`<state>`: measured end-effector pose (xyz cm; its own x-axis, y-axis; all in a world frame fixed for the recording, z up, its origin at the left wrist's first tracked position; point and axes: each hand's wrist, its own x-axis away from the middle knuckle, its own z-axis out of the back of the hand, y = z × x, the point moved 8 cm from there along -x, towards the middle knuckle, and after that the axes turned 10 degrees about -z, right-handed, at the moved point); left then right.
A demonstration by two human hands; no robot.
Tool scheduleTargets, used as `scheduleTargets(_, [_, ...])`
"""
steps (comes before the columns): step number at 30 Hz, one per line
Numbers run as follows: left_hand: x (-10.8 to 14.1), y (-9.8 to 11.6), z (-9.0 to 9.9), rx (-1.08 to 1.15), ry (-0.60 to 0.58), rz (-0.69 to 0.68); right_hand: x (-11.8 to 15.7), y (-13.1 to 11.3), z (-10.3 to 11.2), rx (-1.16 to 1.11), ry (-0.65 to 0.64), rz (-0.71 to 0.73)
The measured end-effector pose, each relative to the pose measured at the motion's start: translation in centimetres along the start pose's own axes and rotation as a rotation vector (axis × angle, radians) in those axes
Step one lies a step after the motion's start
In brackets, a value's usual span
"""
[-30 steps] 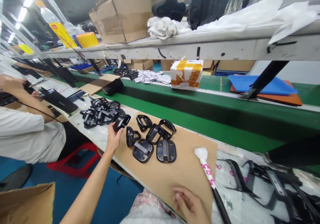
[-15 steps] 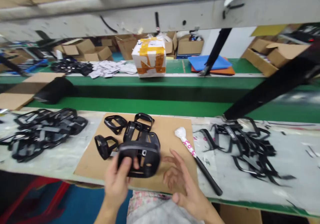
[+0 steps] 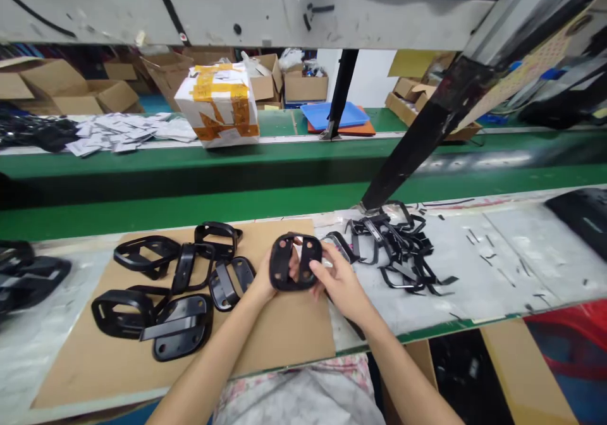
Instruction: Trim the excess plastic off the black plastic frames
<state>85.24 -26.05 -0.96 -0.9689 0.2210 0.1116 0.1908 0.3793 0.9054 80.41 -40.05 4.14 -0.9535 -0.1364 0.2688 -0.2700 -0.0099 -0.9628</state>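
My left hand [image 3: 262,281] and my right hand [image 3: 339,283] both grip a black moulded plastic frame [image 3: 282,262] with several small holes, held above the right part of a brown cardboard sheet [image 3: 279,343]. Several similar black plastic frames lie on the sheet to the left, the nearest [image 3: 230,283] just beside my left hand. Another black piece [image 3: 180,330] with a flat strip lies at the sheet's front. Just right of my right hand is a heap of thin black plastic strips and frames [image 3: 393,254] on the white bench.
Beyond the bench runs a green conveyor belt [image 3: 190,210] under a black slanted strut [image 3: 408,140]. A taped white box [image 3: 218,105] and scattered paper slips [image 3: 123,134] stand on its far side, with a blue tray [image 3: 334,115] and cardboard boxes [image 3: 303,86] behind.
The view has swung right. My right hand, open before, now grips the black frame with my left hand, and the frame has moved lower, over the cardboard's right side.
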Motion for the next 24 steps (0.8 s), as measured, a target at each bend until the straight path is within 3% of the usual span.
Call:
scheduleTargets(2, [-1.3, -0.2, 0.7, 0.105, 0.124, -0.036, 0.3, -0.7, 2.6, 0.284, 0.107, 0.133])
scheduleTargets(4, [-1.6, -0.3, 1.6, 0.179, 0.247, -0.052, 0.9, -1.1, 4.3, 0.722, 0.185, 0.275])
scheduleTargets(7, [-1.1, -1.3, 2.5, 0.265, 0.318, 0.031, 1.1, 0.2, 5.2, 1.212, 0.119, 0.39])
scheduleTargets(10, [-0.4, -2.2, 3.4, 0.295, 0.351, 0.079, 1.0, 1.1, 5.6, 1.35, 0.063, 0.427])
scheduleTargets(13, [-0.4, -2.4, 4.1, 0.335, 0.374, 0.049, 1.2, 0.4, 6.0, 1.222, 0.065, 0.377])
scheduleTargets(15, [-0.4, -2.5, 4.1, 0.372, 0.391, 0.035, 1.2, -0.4, 6.7, 1.026, 0.104, 0.27])
scheduleTargets(18, [-0.4, -2.7, 3.6, 0.424, 0.371, 0.044, 0.8, -0.6, 7.1, 0.529, 0.127, 0.054])
scheduleTargets(20, [-0.5, -2.8, 3.1, 0.447, 0.324, 0.051, 0.4, -0.5, 6.2, 0.193, 0.112, -0.026])
scheduleTargets(22, [-0.7, -2.9, 2.8, 0.457, 0.267, 0.049, 0.4, -1.2, 4.9, -0.001, 0.158, 0.03])
scheduleTargets(24, [-0.9, -2.8, 2.8, 0.462, 0.221, 0.028, 0.9, -2.8, 3.4, 0.016, 0.245, 0.205])
